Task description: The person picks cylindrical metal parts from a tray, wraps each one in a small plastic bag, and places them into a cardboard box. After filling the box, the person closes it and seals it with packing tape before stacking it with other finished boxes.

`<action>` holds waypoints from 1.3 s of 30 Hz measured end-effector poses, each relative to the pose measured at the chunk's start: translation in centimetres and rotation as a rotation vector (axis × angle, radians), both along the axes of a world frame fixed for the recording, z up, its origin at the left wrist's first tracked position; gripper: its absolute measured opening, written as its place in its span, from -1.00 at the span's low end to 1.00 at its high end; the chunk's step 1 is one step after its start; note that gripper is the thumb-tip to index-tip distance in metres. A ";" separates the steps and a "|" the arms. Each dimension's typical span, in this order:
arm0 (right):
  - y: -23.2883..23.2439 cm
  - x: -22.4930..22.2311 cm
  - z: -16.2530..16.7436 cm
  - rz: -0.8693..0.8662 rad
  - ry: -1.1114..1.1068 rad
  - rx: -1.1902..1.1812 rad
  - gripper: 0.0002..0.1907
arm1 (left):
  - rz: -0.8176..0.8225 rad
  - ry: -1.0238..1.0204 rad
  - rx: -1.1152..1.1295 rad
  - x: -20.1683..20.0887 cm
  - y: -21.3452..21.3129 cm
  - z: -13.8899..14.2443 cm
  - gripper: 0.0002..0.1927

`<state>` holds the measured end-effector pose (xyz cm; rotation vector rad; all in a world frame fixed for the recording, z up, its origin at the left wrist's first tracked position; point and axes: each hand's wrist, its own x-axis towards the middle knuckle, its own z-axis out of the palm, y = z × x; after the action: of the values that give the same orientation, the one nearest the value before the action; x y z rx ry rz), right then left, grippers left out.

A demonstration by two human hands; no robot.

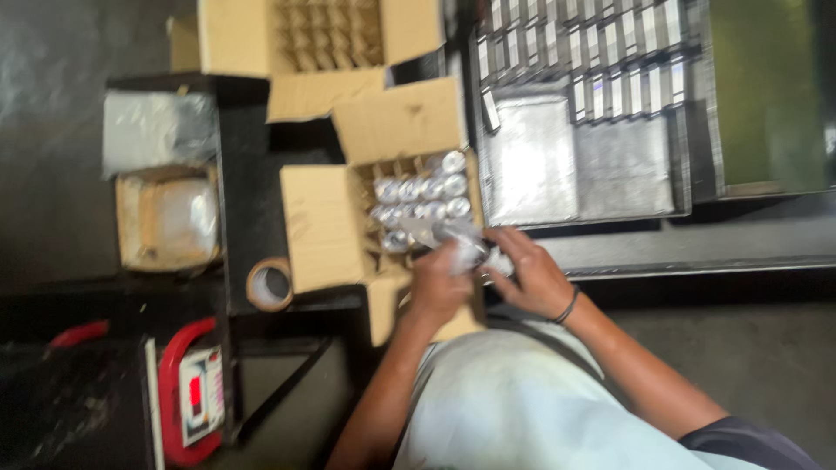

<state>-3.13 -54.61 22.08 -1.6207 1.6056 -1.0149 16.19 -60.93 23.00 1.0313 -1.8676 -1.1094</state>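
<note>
My left hand [438, 283] and my right hand [529, 271] meet at the near edge of an open cardboard box [326, 228], both closed on a small silvery wrapped part [473, 253] held between them. The box has card dividers, and several shiny metal cylinders [424, 198] stand in its cells. The picture is blurred, so the exact finger grip is unclear. A dark band sits on my right wrist.
A second open box with bare dividers [329, 35] stands behind. A metal tray [582, 165] to the right holds rows of small silver parts [601, 52]. A tape roll [269, 284], a red-framed scale [193, 392] and plastic-lined boxes [165, 218] lie left.
</note>
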 end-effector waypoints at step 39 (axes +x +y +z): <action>-3.9 2.3 0.8 0.025 0.453 0.415 -0.79 | -0.024 -0.321 0.199 3.4 -5.7 -4.6 -0.77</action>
<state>-0.86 -58.55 22.92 -1.6368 1.9222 -0.2706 19.61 -66.58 18.41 1.3709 -2.0515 -1.2194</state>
